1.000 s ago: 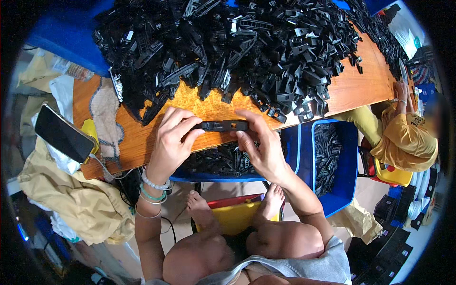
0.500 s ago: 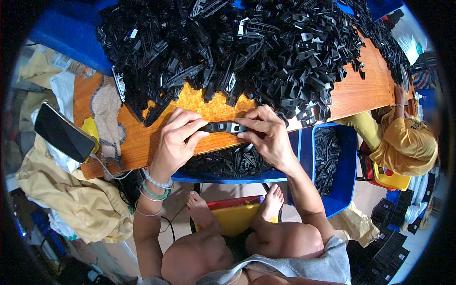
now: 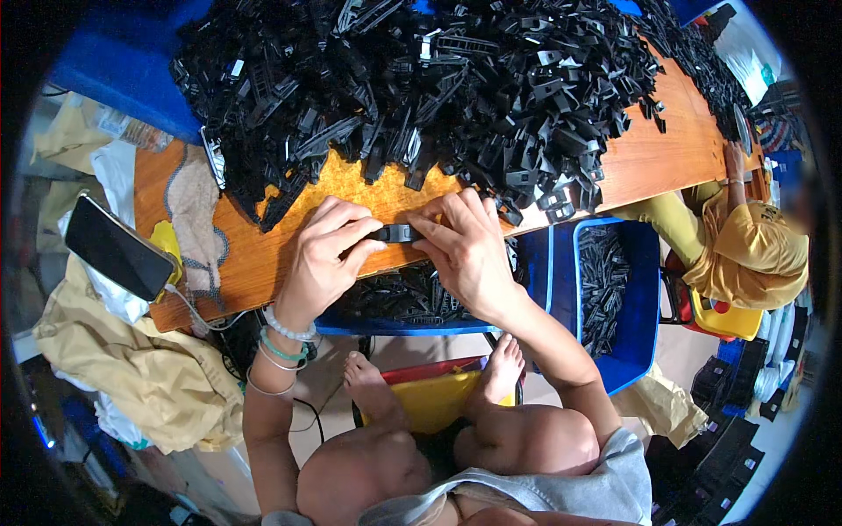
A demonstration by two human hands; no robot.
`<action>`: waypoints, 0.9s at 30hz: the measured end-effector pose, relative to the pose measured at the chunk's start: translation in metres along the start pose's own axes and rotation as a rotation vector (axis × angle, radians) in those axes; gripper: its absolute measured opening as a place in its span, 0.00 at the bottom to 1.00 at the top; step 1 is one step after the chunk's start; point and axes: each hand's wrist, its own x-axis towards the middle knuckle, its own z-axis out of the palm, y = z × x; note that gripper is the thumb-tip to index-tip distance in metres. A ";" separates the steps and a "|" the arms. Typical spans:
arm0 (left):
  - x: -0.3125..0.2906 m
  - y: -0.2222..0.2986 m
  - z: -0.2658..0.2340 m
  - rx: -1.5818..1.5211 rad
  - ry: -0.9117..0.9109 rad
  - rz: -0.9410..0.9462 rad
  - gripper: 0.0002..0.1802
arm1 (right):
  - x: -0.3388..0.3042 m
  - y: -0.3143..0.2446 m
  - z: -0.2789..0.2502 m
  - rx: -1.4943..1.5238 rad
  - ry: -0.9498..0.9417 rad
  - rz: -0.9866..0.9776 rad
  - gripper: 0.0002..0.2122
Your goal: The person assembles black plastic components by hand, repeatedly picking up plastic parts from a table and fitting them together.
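Note:
A small black plastic part [image 3: 400, 233] spans the gap between my two hands over the front edge of the wooden table [image 3: 645, 171]. My left hand [image 3: 323, 254] pinches its left end between thumb and fingers. At its right end, the fingertips of my right hand [image 3: 463, 250] are closed on it and cover that end. Just beyond my hands, a large heap of black plastic parts [image 3: 412, 96] spreads over the table.
Below the table edge sits a blue bin [image 3: 421, 330] holding black parts; another blue bin [image 3: 638, 359] stands at the right. A phone [image 3: 118, 247] and a beige cloth [image 3: 193, 219] are at the left. Another person [image 3: 754, 254] sits at the far right.
My right hand has moved left, closer to my left hand. Less of the black part shows between them, and its pale, shiny section is now out of sight. My left hand has barely moved.

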 end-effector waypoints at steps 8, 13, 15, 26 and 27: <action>0.030 -0.001 0.025 0.323 0.271 -0.071 0.18 | -0.033 0.024 -0.024 -0.200 0.253 0.183 0.11; 0.031 -0.010 0.028 0.480 0.302 -0.178 0.07 | -0.040 0.033 -0.016 -0.307 0.255 0.168 0.09; 0.025 -0.009 0.026 0.460 0.303 -0.171 0.06 | -0.041 0.035 -0.012 -0.226 0.275 0.117 0.10; 0.032 -0.009 0.017 0.490 0.343 -0.196 0.08 | -0.033 0.035 -0.019 -0.183 0.263 0.133 0.11; 0.026 -0.005 0.015 0.482 0.312 -0.214 0.07 | -0.033 0.032 -0.020 -0.187 0.286 0.114 0.11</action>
